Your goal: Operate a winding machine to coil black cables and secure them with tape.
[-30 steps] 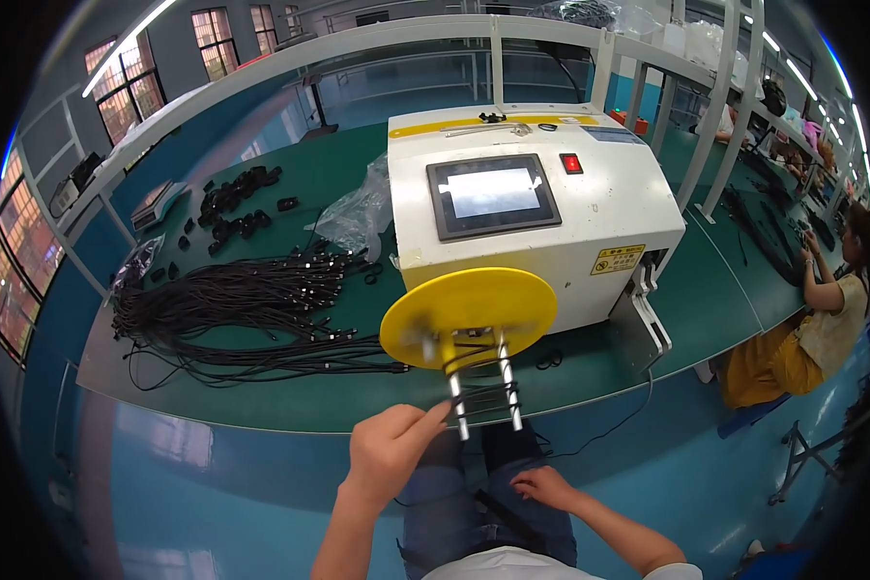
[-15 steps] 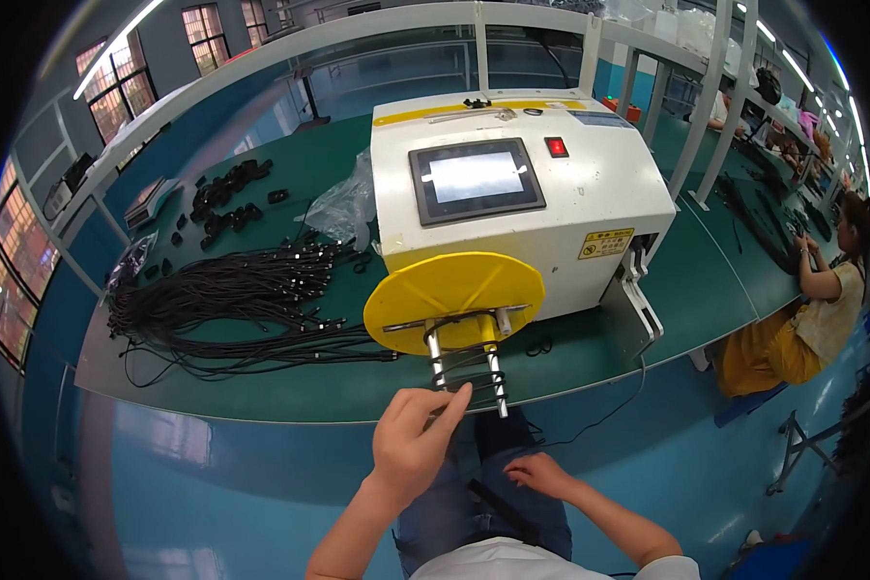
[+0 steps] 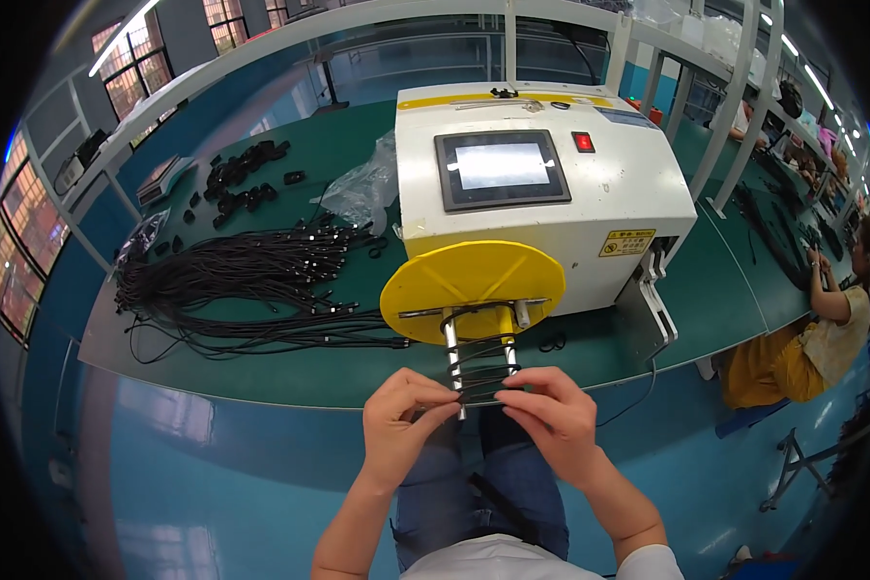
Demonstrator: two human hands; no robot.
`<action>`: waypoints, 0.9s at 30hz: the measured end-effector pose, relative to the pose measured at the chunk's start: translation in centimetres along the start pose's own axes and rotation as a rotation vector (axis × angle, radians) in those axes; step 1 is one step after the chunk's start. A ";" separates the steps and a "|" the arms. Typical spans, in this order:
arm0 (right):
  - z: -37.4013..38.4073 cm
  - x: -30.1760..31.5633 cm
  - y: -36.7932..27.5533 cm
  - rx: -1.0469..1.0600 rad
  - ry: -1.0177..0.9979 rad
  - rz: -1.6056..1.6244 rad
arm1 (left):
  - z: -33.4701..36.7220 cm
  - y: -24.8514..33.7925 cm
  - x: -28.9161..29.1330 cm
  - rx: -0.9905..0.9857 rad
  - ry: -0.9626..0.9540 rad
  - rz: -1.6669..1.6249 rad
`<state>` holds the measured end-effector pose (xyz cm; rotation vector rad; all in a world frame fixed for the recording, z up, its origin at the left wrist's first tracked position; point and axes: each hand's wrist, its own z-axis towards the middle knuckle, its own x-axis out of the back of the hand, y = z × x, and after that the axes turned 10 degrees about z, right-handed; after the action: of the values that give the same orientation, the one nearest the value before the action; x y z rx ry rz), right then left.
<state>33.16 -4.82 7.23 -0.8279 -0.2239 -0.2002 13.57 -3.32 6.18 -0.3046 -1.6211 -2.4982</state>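
Observation:
A white winding machine (image 3: 551, 232) with a screen on top stands in front of me. From its yellow disc (image 3: 474, 275) two metal posts (image 3: 451, 338) stick out toward me. Several turns of thin black cable (image 3: 483, 367) are looped around both posts. On the left side of the coil, my left hand (image 3: 401, 425) pinches the cable near the end of one post. Opposite it, my right hand (image 3: 556, 416) closes thumb and fingers on the coil beside the other post, hiding that post's tip.
A large bundle of black cables (image 3: 232, 285) lies left on the green table (image 3: 358, 372). Behind it are loose black parts (image 3: 242, 174) and a clear plastic bag (image 3: 362, 184). A metal bracket (image 3: 652, 314) projects at the machine's right. A co-worker (image 3: 802, 329) sits far right.
My right hand has come up from my lap to the coil and closed on it. My left hand stays at the coil's left side. The whole view has shifted slightly.

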 end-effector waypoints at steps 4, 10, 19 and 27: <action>0.8 -0.3 0.7 0.045 -0.084 -0.039 | 0.3 -0.6 0.1 0.096 -0.036 -0.189; 1.1 0.5 1.7 0.015 -0.118 -0.007 | 0.6 -1.0 0.1 0.222 -0.115 -0.360; 2.0 0.3 0.8 -0.012 -0.156 -0.004 | 0.1 -2.9 0.0 0.402 -0.186 -0.837; 1.9 0.3 0.9 -0.018 -0.146 -0.021 | 0.7 3.5 2.8 -0.088 0.025 0.068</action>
<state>33.43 -2.85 7.94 -0.8594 -0.3690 -0.1620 11.71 -4.09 10.24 -0.3313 -1.4691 -2.5161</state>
